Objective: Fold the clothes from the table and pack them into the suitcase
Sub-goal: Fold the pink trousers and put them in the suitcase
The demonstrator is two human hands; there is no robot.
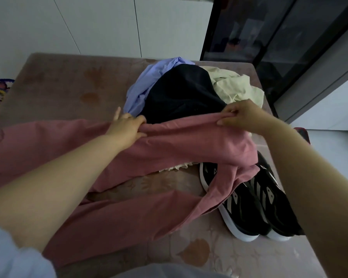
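Pink garment (189, 141) is right in front of me, spread across the middle of the bench (54, 87), and I've got it by its top edge. My left grip (127, 127) is closed on a bunched fold of it, fingers curled into the cloth. My right grip (243, 115) pinches the same edge further right, thumb against fingertips, and lifts it slightly off the pile. One long part of the pink cloth runs off to the left, and another trails down toward my near left. Its right end droops over the heels of a pair of black sneakers (249, 209) with pale stripes and white soles, which lie side by side on the bench.

Just behind the raised edge sits the heap: a black garment (181, 93) in the middle, a lilac garment (141, 87) on its left and a pale green garment (233, 87) on its right, all crumpled together. A frilly white cloth (177, 167) peeks out from under the pink one. Past the bench on the right stands a dark glass cabinet (269, 37).
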